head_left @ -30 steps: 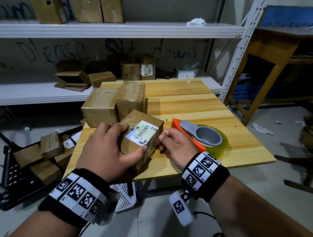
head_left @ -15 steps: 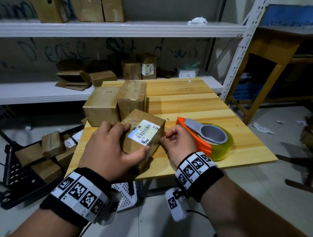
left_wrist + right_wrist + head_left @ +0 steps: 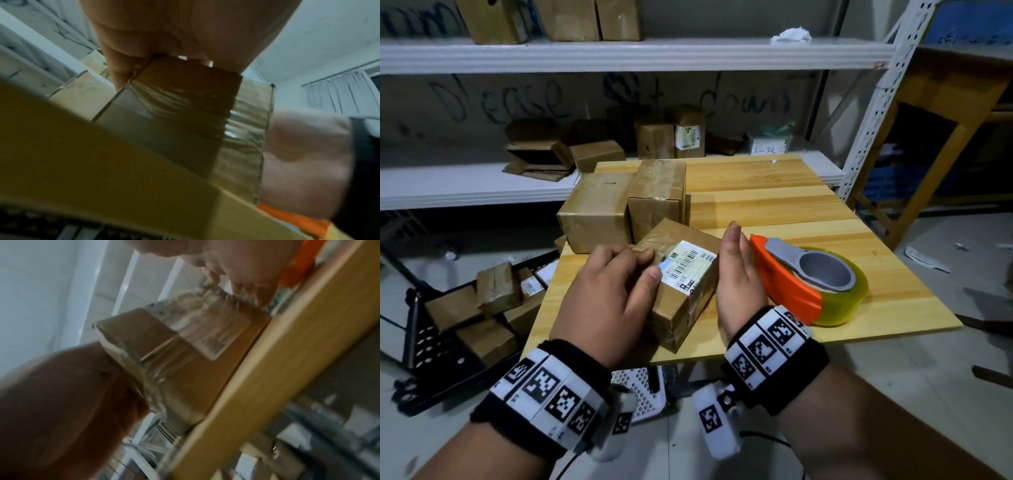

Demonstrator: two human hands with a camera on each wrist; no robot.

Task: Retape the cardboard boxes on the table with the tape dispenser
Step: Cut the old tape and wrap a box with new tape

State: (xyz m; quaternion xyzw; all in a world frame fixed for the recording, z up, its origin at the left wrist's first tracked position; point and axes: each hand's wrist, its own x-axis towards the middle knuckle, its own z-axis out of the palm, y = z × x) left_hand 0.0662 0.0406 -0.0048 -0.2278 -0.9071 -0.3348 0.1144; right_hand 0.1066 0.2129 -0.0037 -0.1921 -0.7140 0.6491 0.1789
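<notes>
Pale wood worktop (image 3: 774, 205) carried your labelled box (image 3: 681, 274) at its near edge; its left side was hidden under your left hand (image 3: 606, 291), whose curled grip held the top. Your right hand (image 3: 738, 270) stood edge-on, fingers straight, against the box's right side, holding nothing. Just beyond sat the tape dispenser (image 3: 811, 281).

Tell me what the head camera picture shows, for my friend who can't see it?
A left hand holds a small labelled box at the near edge of a wooden table, while the right hand lies flat and open against the box's right side. An orange tape dispenser sits just right of it, two bigger boxes behind.
</notes>
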